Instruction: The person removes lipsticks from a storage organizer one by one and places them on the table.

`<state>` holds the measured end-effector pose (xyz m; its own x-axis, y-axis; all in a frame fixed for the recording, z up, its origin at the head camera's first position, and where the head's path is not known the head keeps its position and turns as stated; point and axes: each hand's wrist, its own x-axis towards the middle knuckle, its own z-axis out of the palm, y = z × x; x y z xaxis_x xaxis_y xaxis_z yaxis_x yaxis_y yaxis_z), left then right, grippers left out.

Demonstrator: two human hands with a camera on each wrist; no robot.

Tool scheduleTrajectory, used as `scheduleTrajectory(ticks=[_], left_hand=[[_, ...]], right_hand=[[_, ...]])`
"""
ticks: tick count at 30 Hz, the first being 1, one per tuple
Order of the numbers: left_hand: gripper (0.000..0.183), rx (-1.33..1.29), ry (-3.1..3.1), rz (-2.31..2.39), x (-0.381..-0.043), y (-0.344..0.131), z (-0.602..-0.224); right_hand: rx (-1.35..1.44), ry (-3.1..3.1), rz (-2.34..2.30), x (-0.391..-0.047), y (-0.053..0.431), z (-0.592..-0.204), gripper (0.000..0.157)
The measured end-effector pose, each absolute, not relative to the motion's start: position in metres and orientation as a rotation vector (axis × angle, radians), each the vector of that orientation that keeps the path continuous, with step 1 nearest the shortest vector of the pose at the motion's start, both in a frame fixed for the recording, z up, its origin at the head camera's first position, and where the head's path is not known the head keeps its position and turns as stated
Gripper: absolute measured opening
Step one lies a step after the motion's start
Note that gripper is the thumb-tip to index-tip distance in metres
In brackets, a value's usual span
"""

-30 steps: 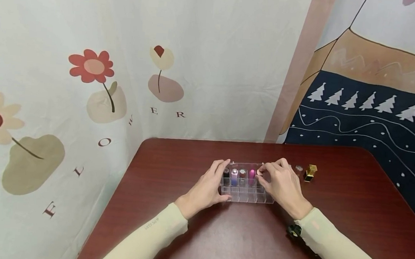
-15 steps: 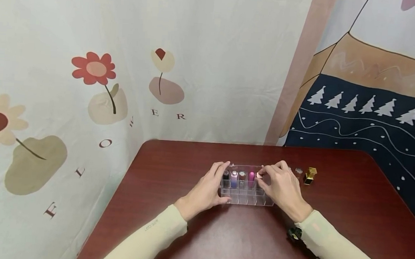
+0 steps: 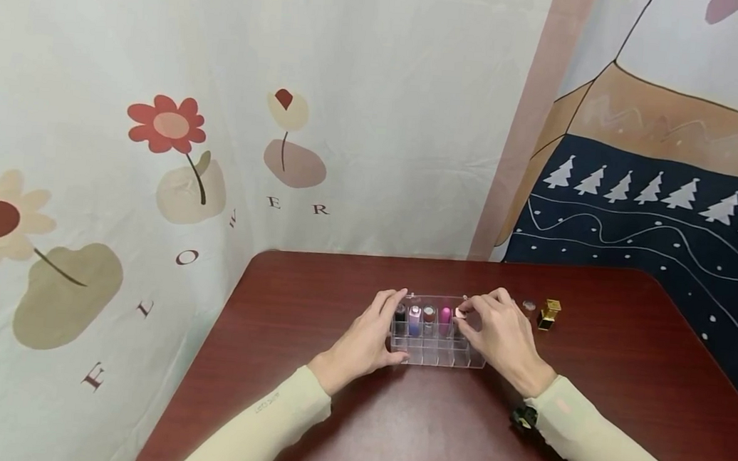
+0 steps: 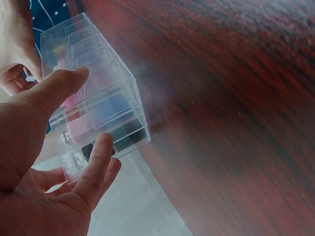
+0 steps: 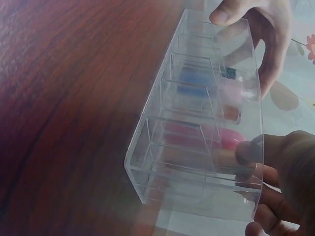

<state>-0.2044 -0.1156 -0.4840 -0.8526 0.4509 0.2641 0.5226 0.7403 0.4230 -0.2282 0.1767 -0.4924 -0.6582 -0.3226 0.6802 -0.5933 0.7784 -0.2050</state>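
Note:
A clear plastic organizer [image 3: 438,364] with rows of compartments stands on the table. My left hand [image 3: 364,339] holds its left end, thumb on the front wall [image 4: 106,78] and fingers along the side. At the back row, my right hand [image 3: 504,333] pinches a pale-topped lipstick [image 3: 460,312], mostly hidden by the fingers; its lower part [image 5: 224,158] appears inside a compartment in the right wrist view. Beside it in that row are a bright pink tube [image 3: 445,320], a brown-topped clear tube [image 3: 428,320], a purple-blue tube [image 3: 415,321] and a black one [image 3: 400,321].
Right of the organizer, a gold and black lipstick [image 3: 549,314] stands on the dark red table [image 3: 313,291]. A small clear-topped item [image 3: 529,306] is nearer the right hand, partly hidden. Printed curtains [image 3: 383,117] hang behind the table.

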Motion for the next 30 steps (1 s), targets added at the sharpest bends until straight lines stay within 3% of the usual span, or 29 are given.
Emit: scheduleTrajectory(ticks=[30], left_hand=[[0.123,-0.795,-2.784,-0.744,-0.204,-0.116,-0.484]], right_hand=[[0.788,-2.245,0.676,-0.226,0.181,-0.479,0.033]])
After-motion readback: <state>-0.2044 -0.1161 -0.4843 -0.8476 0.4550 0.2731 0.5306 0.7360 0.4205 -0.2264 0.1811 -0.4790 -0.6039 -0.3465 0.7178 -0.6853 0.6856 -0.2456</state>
